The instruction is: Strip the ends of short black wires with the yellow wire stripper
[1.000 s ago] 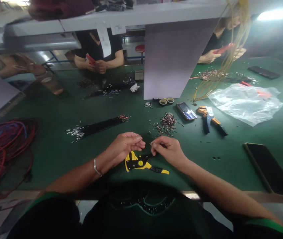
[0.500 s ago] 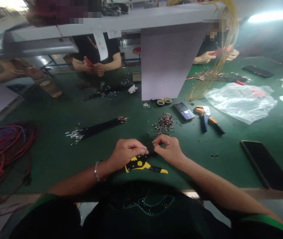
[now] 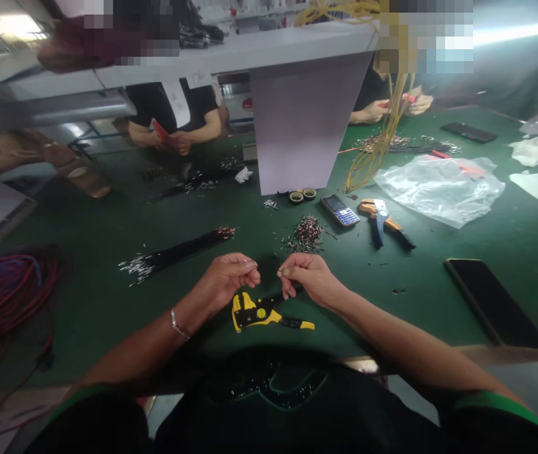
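My left hand (image 3: 231, 275) is closed in a pinch above the green table (image 3: 193, 208); what its fingertips hold is too small to make out. Opposite it, a short gap away, my right hand (image 3: 304, 275) also pinches something tiny that I cannot identify. Just below both hands lies a yellow and black stripping tool (image 3: 262, 313). Behind my right hand is a pile of small copper-coloured pieces (image 3: 308, 234). A bundle of black wires (image 3: 178, 250) with silvery and coppery ends rests left of the pile.
A keypad phone (image 3: 340, 210), orange and blue pliers (image 3: 382, 221) and a clear plastic bag (image 3: 441, 189) lie at right, with a large phone (image 3: 496, 302) nearer. Red cables (image 3: 4, 309) are coiled at left. Other people work beyond the upright panel (image 3: 299, 126).
My hands have moved apart, my left hand shifting left and uncovering more of the yellow tool. The camera view has shifted slightly too.
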